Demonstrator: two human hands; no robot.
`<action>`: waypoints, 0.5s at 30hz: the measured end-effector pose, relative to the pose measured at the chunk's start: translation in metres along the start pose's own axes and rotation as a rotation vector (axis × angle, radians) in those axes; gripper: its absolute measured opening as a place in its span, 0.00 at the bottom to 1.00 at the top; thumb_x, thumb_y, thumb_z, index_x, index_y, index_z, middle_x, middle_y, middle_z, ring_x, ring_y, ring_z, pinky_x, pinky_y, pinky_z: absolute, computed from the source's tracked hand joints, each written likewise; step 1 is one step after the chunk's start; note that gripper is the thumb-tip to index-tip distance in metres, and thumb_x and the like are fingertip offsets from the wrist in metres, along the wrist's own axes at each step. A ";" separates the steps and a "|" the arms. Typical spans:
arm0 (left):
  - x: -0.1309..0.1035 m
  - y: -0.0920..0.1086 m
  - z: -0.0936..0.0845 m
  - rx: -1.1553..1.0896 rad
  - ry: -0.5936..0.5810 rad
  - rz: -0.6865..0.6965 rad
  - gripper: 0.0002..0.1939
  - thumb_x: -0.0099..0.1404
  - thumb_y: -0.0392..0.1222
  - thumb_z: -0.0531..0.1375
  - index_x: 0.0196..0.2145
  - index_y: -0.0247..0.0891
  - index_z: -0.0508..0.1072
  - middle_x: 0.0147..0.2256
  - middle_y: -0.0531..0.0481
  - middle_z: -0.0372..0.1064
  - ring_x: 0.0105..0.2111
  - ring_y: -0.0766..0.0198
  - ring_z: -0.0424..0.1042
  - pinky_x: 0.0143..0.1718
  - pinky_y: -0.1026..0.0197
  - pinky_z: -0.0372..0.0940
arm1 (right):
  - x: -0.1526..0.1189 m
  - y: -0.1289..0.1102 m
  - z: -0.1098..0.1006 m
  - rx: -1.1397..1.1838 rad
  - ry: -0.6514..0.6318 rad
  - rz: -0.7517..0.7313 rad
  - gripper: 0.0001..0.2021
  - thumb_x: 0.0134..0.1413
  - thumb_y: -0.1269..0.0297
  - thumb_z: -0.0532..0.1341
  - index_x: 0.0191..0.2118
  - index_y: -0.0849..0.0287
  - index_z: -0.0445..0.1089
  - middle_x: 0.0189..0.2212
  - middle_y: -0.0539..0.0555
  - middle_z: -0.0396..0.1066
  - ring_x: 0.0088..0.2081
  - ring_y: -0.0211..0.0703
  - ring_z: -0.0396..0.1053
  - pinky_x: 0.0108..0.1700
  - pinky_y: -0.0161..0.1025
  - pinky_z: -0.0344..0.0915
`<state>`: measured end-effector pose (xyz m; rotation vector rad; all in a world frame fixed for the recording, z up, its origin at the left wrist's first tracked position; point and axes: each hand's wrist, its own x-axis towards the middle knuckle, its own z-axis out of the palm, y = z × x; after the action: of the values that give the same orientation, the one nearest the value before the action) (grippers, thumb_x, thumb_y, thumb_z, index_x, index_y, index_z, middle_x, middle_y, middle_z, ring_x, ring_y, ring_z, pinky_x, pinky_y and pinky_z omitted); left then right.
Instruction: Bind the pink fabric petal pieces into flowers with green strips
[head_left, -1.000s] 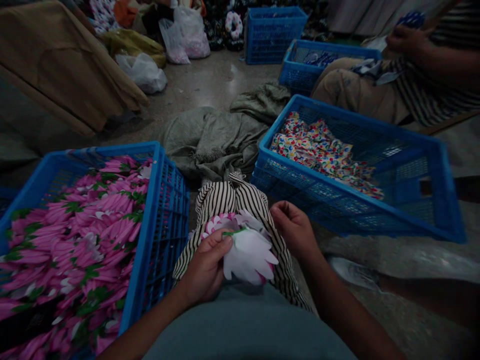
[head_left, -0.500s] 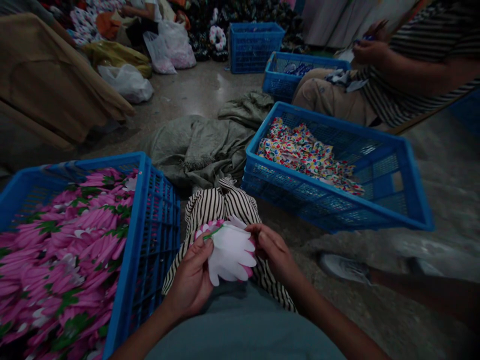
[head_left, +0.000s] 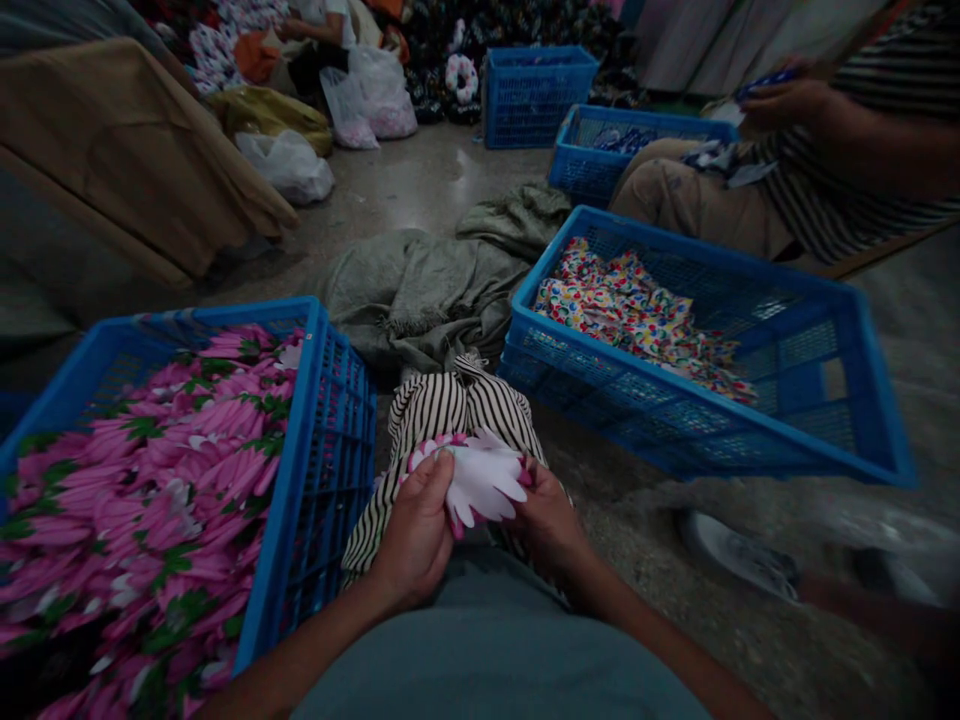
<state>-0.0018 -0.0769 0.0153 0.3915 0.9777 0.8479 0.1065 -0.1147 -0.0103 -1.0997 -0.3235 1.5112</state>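
Note:
A white and pink petal-shaped fabric piece [head_left: 486,482] is held over the lap, above striped black-and-cream trousers [head_left: 427,408]. My left hand [head_left: 424,525] grips its left side, with the thumb on top. On the other side, my right hand [head_left: 547,515] has its fingers closed on the right edge, where some pink shows. Left of my legs, a blue crate [head_left: 316,400] holds a heap of pink and white petal pieces with green parts [head_left: 172,470].
To the right, a blue crate [head_left: 705,455] holds colourful dotted fabric [head_left: 637,310]. Grey-green cloth [head_left: 427,285] lies on the floor ahead. A seated person in a striped top [head_left: 862,150] is at upper right; a shoe [head_left: 739,550] rests lower right.
The fabric piece has turned, and its petals now point to the lower right. My right hand has moved lower at its edge. The whole view has shifted, so the surroundings appear further right.

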 end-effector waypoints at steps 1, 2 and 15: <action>0.000 0.000 -0.002 0.059 -0.020 0.009 0.14 0.57 0.43 0.59 0.40 0.33 0.70 0.37 0.45 0.72 0.36 0.62 0.71 0.39 0.62 0.65 | 0.002 0.000 0.001 -0.013 0.023 -0.025 0.16 0.34 0.62 0.67 0.34 0.58 0.67 0.25 0.50 0.70 0.22 0.37 0.63 0.22 0.32 0.59; 0.000 0.000 -0.005 0.129 -0.027 0.036 0.15 0.56 0.43 0.59 0.41 0.34 0.70 0.39 0.45 0.71 0.37 0.61 0.71 0.39 0.62 0.64 | 0.003 -0.002 0.001 -0.029 0.036 -0.052 0.14 0.35 0.64 0.66 0.32 0.58 0.67 0.24 0.50 0.70 0.22 0.37 0.63 0.22 0.31 0.59; -0.004 0.003 -0.005 0.599 -0.269 0.198 0.19 0.57 0.32 0.49 0.42 0.39 0.73 0.33 0.48 0.72 0.33 0.60 0.68 0.35 0.61 0.60 | -0.004 -0.012 -0.012 -0.370 -0.043 -0.085 0.08 0.39 0.65 0.65 0.21 0.59 0.65 0.19 0.48 0.62 0.23 0.37 0.59 0.26 0.33 0.58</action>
<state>-0.0086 -0.0786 0.0165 1.1020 0.9362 0.6416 0.1230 -0.1192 -0.0059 -1.3241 -0.6928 1.4336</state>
